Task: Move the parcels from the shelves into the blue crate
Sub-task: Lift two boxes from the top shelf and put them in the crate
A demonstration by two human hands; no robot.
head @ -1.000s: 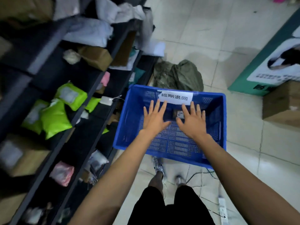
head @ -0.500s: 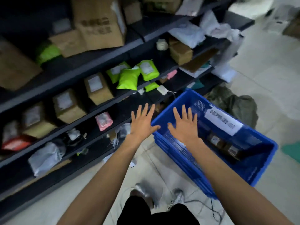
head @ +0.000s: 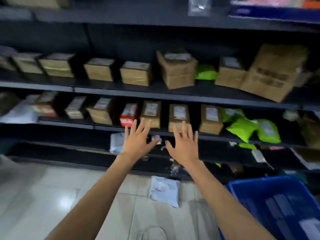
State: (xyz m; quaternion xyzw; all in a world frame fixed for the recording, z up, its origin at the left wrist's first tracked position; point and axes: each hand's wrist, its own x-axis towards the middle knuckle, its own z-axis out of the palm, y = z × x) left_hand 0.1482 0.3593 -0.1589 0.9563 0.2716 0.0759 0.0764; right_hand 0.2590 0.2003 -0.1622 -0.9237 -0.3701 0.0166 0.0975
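Dark shelves face me, lined with brown cardboard parcels and a red and white box. Bright green mailer bags lie to the right on the middle shelf. My left hand and my right hand are stretched forward side by side, fingers spread and straight, holding nothing, in front of the lower shelf edge just below the parcels. The blue crate stands on the floor at the lower right, only partly in view. The picture is blurred by motion.
A crumpled white bag lies on the pale tiled floor below my hands. Another white bag sits on the lowest shelf. A large carton fills the upper shelf's right end. Small clutter lies low at the right.
My view has swung left from the crate to face the shelves. Both empty hands have left the crate and now reach towards the middle shelf's parcels.
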